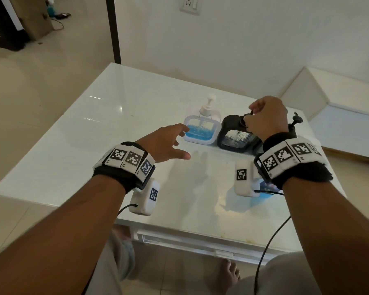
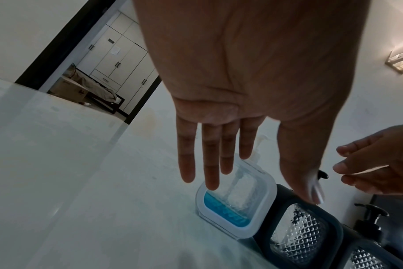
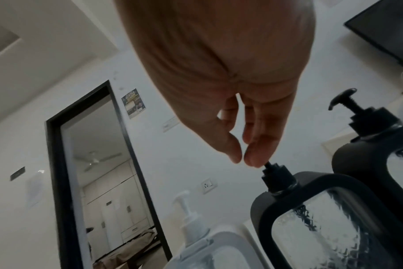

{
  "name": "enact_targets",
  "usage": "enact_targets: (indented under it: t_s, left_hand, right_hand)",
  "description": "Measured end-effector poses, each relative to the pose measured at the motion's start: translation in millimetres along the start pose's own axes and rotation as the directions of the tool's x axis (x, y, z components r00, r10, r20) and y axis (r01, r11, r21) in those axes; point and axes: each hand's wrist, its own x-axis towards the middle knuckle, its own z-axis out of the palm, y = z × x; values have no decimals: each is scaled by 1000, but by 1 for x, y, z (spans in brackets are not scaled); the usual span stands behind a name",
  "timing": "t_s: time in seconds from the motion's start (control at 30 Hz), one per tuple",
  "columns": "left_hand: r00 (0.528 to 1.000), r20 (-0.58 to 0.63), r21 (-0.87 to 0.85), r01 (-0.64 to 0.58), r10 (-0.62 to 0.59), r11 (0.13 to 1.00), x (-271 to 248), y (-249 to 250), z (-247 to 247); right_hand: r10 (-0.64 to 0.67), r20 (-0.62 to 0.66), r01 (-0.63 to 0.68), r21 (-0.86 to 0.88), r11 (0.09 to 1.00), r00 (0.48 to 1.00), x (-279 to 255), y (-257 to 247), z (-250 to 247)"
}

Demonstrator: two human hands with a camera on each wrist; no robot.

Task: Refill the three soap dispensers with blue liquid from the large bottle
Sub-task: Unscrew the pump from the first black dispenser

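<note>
Holding blue liquid: white dispenser [image 1: 201, 129] only.

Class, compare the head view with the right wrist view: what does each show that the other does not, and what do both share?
Only the head view shows the left hand open near the white dispenser, blue liquid inside that dispenser, and the table.

Only the right wrist view shows a doorway and a poster.

Both show the right hand pinching the middle black dispenser's pump, the white dispenser beside it, and a second black dispenser.
</note>
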Motion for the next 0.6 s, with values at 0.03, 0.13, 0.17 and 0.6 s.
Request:
enact_targets:
  t_s: [0.03,0.13,0.17,0.6]
  left_hand:
    - [1000,3,-3,-1,1,1000,0,0,1]
    - [1000,11,-16,7,-6,1000,-2,0,0]
    - [1000,12,-20,11,-11,1000,-3,-1,0]
    - [1000,18,-32,16,-16,999,-1,-2,-1]
  right_hand:
    - [52,0,-52,-13,999,999,3,2,2]
    - [203,21,-202,-22,979,979,9,5,9]
    - [236,23,-236,-20,972,971,10,6,12]
    - [431,139,-421,-93,902,892,13,15,47]
